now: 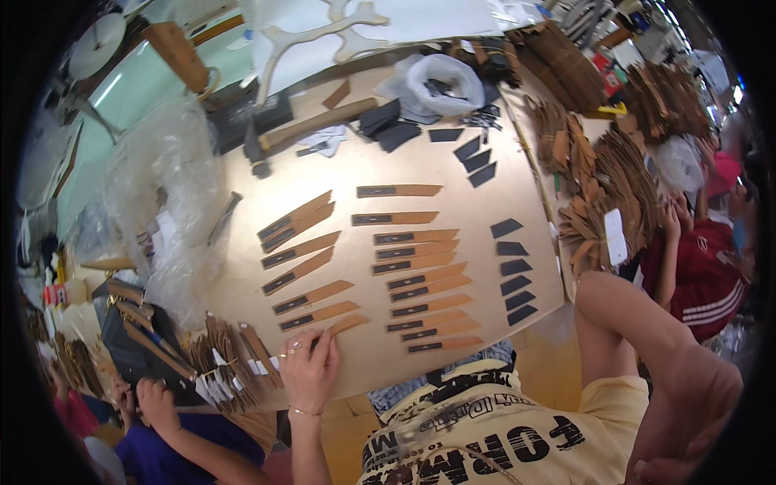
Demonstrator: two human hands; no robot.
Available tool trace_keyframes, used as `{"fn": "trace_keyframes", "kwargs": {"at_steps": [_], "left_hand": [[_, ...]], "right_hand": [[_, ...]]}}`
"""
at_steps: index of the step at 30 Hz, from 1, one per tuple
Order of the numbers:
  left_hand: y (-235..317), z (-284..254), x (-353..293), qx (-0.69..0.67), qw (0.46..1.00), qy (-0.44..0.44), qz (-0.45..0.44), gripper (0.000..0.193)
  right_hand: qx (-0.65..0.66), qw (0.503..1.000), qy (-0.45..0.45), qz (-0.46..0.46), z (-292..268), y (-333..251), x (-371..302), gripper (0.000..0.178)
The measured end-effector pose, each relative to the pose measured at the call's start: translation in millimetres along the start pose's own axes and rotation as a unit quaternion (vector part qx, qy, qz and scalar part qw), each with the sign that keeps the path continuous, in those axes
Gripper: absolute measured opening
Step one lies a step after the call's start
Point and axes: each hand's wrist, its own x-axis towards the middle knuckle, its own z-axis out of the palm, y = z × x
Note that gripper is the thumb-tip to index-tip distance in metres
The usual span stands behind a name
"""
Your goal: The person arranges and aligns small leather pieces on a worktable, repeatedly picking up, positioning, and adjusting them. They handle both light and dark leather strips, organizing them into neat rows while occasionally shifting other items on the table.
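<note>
My left hand (310,368), with rings and a bracelet, rests at the table's near edge. Its fingers are closed on the end of a tan leather strap piece (349,324), whose pointed tip sticks out to the right. Further tan strap pieces, each with a dark patch at its left end, lie in two slanting columns: the left column (311,257) and the middle column (420,264). Right of them is a row of small black slanted pieces (513,267). My right arm is bent up at the lower right, off the table; the right hand (675,449) is close to the camera, its fingers mostly hidden.
A hammer (319,125) and a clear bag (440,85) lie at the back, beside black pieces (392,125). Crumpled plastic (166,202) covers the left side. Brown strap bundles (610,186) are heaped right. Co-workers' hands (158,404) and a maroon sleeve (695,271) are nearby.
</note>
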Motion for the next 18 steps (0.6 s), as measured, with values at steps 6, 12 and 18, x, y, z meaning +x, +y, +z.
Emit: {"fn": "trace_keyframes", "kwargs": {"at_steps": [6, 12, 18], "left_hand": [[7, -5, -5, -0.120, 0.985, 0.064, -0.102, 0.015], [55, -18, 29, -0.416, 0.868, 0.065, -0.264, 0.013], [123, 1, 117, -0.579, 0.794, -0.155, -0.102, 0.011]], "right_hand": [[-0.153, 0.987, 0.047, -0.015, 3, -6, -8, 0.016], [-0.080, 0.989, 0.119, 0.030, -30, -29, -44, 0.021], [0.017, 0.935, 0.336, 0.115, -112, -63, -114, 0.016]]}}
